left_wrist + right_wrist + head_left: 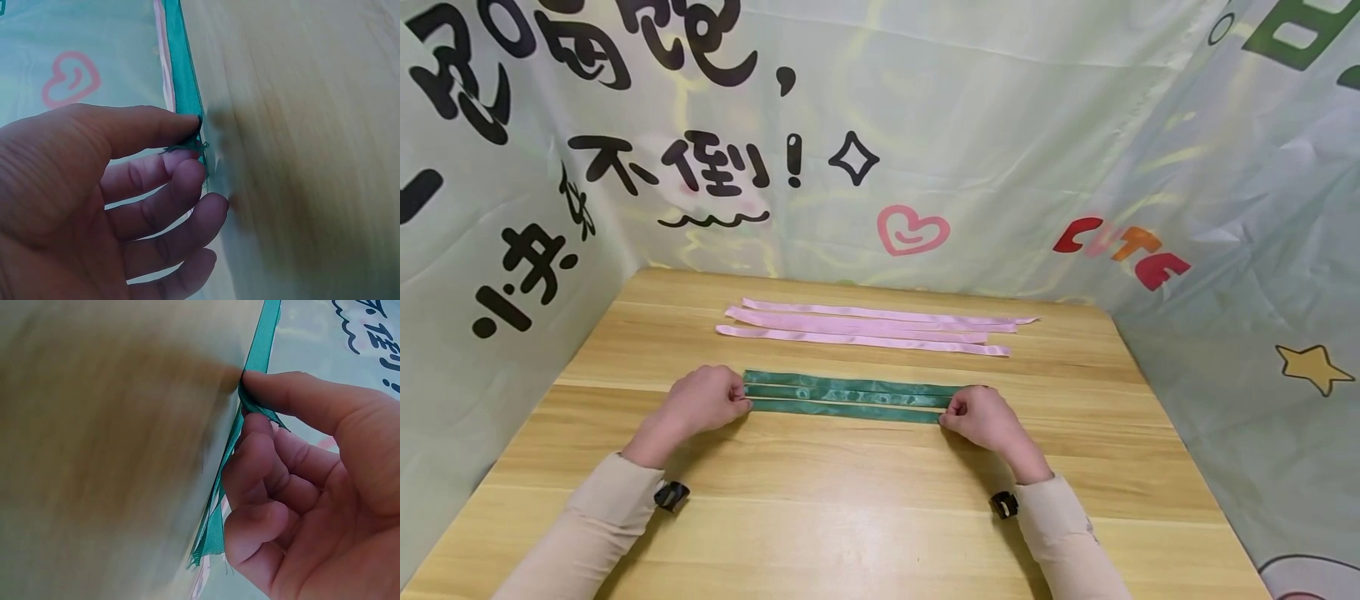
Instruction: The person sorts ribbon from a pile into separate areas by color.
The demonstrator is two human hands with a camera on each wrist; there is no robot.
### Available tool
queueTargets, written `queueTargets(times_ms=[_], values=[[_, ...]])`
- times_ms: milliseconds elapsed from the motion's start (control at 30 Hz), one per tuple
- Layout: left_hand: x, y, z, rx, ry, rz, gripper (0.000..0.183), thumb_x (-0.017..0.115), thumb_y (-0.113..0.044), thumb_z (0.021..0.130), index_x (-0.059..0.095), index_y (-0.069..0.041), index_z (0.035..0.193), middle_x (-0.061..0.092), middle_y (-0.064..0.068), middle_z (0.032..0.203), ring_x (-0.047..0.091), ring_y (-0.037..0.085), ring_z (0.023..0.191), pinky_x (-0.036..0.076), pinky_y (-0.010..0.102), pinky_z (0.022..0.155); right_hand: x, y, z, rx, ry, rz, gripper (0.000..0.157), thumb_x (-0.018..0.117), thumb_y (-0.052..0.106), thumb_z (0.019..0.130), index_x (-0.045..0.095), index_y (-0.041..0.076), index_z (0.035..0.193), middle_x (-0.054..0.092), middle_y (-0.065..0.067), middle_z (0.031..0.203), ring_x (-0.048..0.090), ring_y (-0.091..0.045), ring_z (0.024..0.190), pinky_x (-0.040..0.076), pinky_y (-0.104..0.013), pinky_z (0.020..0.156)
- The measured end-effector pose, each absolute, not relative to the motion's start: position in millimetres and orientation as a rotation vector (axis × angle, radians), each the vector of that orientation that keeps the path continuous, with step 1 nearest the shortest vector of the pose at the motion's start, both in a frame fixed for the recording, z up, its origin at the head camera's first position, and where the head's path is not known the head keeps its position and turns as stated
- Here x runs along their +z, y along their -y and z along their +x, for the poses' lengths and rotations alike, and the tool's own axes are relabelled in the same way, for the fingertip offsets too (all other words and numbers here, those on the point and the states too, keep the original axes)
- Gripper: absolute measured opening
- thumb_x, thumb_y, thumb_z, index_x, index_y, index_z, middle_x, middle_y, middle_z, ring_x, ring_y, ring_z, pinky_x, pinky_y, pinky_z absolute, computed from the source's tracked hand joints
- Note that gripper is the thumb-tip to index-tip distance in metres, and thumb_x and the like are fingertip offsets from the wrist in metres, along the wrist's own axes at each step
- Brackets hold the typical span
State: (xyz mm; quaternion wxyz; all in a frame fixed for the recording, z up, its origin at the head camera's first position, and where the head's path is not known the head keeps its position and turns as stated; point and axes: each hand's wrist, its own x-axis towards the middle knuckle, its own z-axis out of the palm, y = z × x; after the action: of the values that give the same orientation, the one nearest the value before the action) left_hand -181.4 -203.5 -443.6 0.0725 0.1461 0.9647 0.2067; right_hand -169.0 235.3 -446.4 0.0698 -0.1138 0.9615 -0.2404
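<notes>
Green ribbons (850, 384) lie side by side across the table in front of me. My left hand (706, 398) is at their left end, thumb and forefinger pinching the tip of the nearest green ribbon (186, 75), whose frayed end pokes out between them. At the opposite end my right hand (990, 422) pinches the same ribbon (261, 347) between thumb and forefinger, the end folded over a little. In the right wrist view, frayed ends of other green ribbons (214, 534) show past the curled fingers. The nearest ribbon stretches straight between both hands.
Several pink ribbons (865, 330) lie in a loose row farther back on the wooden table (850, 500). A printed cloth (1000, 150) hangs around the table's back and sides. Black wrist devices (672, 497) sit at both cuffs.
</notes>
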Motion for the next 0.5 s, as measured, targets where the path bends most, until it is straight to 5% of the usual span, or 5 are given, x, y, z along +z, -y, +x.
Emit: queueTargets(times_ms=[500], values=[[-436, 206, -184, 0.587, -2.926, 0.376, 0.027, 0.077, -0.028, 0.094, 0.063, -0.016, 0.075, 0.049, -0.004, 0.061, 0.046, 0.015, 0.057, 0.033, 0.029, 0.053, -432, -242, -173, -0.708, -2.914, -0.171, 0.021, 0.078, 0.028, 0.095, 0.068, 0.01, 0.093, 0.061, 0.0, 0.065, 0.049, -0.015, 0.057, 0.038, -0.031, 0.057]])
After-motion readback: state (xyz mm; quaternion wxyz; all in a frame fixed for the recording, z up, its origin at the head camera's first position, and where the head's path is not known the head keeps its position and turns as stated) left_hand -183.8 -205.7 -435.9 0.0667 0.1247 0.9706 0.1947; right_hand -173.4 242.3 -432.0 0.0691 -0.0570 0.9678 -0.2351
